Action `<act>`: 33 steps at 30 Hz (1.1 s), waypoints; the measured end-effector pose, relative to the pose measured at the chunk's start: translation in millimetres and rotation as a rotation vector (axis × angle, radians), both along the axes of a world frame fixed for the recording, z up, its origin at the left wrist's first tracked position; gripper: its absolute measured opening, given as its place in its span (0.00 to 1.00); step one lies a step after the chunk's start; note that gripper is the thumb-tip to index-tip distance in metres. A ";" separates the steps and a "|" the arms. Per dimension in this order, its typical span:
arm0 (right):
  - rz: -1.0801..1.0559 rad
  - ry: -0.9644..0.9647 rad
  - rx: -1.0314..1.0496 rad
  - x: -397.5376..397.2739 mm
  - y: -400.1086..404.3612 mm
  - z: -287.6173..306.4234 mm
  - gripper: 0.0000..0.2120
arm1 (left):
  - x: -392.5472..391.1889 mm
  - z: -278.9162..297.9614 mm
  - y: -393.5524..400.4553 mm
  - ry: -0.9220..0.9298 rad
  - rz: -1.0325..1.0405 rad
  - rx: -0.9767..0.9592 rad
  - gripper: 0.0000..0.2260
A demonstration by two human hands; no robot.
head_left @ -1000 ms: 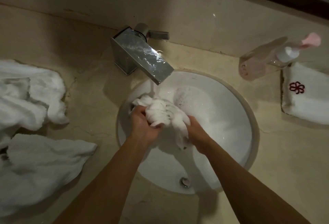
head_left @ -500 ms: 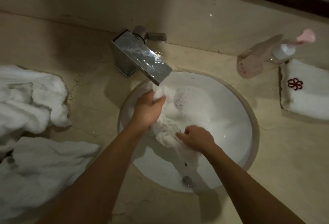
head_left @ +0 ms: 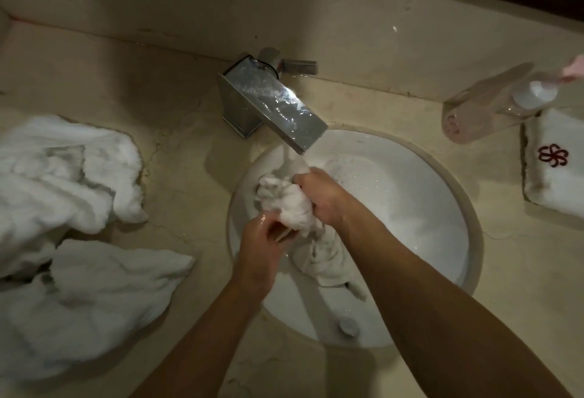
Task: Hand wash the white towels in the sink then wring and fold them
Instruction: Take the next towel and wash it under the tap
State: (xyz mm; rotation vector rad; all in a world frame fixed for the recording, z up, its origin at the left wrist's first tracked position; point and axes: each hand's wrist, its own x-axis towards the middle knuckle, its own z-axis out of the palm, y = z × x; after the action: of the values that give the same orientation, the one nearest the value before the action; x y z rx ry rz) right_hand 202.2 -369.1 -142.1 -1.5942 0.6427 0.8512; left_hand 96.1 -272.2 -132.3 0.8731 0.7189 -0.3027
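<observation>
Here both hands' grip, left hand [head_left: 262,241] and right hand [head_left: 319,195], clutches a bunched, nubby wet towel [head_left: 286,200] over the round glossy sink [head_left: 410,208].

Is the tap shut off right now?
No, water runs from the faucet spout onto the towel gripped by the left hand and right hand.

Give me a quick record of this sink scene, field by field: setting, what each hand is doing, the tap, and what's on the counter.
setting: round white sink basin in a beige stone counter
left hand: grips bunched wet white towel
right hand: grips same towel, nearer the tap
tap: square chrome faucet, water running
counter left: crumpled white towels
counter right: clear pump bottle, folded white towel with red emblem
</observation>
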 end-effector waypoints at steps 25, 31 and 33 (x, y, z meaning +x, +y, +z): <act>0.219 -0.058 -0.106 -48.9 -55.9 21.0 0.26 | 61.0 -42.4 -28.3 0.273 -0.191 0.188 0.23; 0.219 0.229 0.095 -12.1 -23.1 11.9 0.34 | 31.7 -20.3 -23.7 -0.163 -0.330 0.917 0.26; 0.046 0.129 0.127 -1.8 -5.2 6.6 0.25 | 25.1 -16.1 -22.5 -0.208 -0.385 0.930 0.32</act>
State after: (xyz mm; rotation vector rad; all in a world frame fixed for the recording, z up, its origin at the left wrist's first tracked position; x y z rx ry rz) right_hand 200.5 -374.3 -135.5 -1.4531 0.6326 1.0155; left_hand 121.2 -294.7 -148.4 1.9085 0.4737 -0.2039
